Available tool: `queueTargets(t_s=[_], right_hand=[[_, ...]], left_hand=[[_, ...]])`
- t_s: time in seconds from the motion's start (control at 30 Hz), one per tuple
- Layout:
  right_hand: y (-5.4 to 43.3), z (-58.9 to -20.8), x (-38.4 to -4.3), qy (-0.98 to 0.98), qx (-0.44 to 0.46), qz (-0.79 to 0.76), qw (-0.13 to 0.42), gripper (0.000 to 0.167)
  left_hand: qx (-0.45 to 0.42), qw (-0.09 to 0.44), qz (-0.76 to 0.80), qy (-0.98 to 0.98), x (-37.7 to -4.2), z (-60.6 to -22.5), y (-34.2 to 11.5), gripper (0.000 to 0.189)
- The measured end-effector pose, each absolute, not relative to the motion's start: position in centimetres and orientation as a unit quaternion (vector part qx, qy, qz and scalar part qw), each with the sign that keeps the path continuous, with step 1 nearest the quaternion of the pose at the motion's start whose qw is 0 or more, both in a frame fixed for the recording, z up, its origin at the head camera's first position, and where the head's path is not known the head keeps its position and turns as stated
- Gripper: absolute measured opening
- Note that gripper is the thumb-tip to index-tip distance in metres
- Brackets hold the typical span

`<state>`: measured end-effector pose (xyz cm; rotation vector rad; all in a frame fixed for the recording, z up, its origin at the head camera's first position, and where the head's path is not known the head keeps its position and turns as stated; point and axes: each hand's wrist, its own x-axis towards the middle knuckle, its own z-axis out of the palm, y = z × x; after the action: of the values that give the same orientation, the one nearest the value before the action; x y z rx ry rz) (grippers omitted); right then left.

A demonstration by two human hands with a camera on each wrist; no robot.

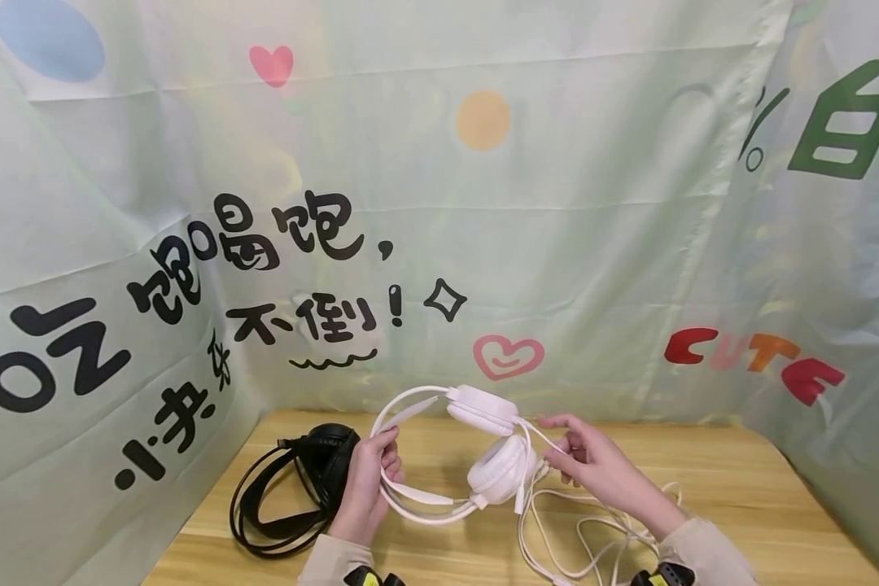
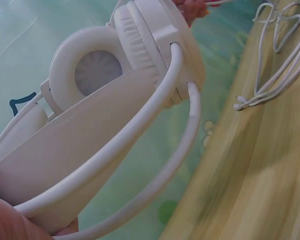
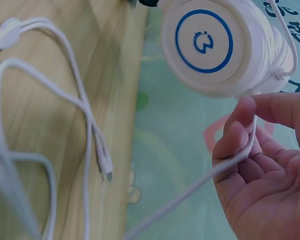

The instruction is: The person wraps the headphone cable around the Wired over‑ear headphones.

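Over the pale wooden tabletop (image 1: pixel 718 448), left hand (image 1: pixel 372 476) grips white round-cupped headphones (image 1: pixel 487 413); beside them, right hand (image 1: pixel 596 464) seemingly pinches thin white cable (image 3: pixel 190 191), best guided gently.

Grips with the left hand (image 1: pixel 367 478), raised above the left part of the tabletop (image 1: pixel 754 472); curls the fingers and inclines the left wrist (image 1: pixel 350 527) up and rightward, toward the far edge. Pinches with the right hand (image 1: pixel 597 468), raised just right of the tabletop's middle; bends the fingers toward the palm and slants the right wrist (image 1: pixel 662 511) leftward. Holds both hands well apart. Wears pale sleeves (image 1: pixel 706 547).
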<state>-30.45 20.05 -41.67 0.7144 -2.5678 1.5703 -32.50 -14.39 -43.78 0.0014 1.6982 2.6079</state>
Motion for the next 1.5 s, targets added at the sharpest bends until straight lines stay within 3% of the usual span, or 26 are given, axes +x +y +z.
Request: queueTargets(t_s=[0.3, 0.8, 1.23, 1.5], right_hand=[[21.1, -41.6, -29.6, -0.855, 0.193, 0.482, 0.006, 0.024], [18.9, -39.7, -27.5, -0.847, 0.224, 0.482, 0.029, 0.030], [16.9, -38.8, -25.2, -0.839, 0.268, 0.467, 0.073, 0.038], [15.3, -39.0, -23.8, -0.840, 0.286, 0.444, 0.126, 0.021]], left_hand=[[-0.007, -0.006, 0.842, 0.539, -32.5, -43.7, -14.8, 0.028], [-0.022, -0.029, 0.849, 0.527, -32.7, -43.8, -14.7, 0.016], [-0.027, -0.039, 0.861, 0.506, -32.4, -43.5, -14.2, 0.015], [-0.037, -0.041, 0.871, 0.488, -32.2, -43.5, -13.9, 0.012]])
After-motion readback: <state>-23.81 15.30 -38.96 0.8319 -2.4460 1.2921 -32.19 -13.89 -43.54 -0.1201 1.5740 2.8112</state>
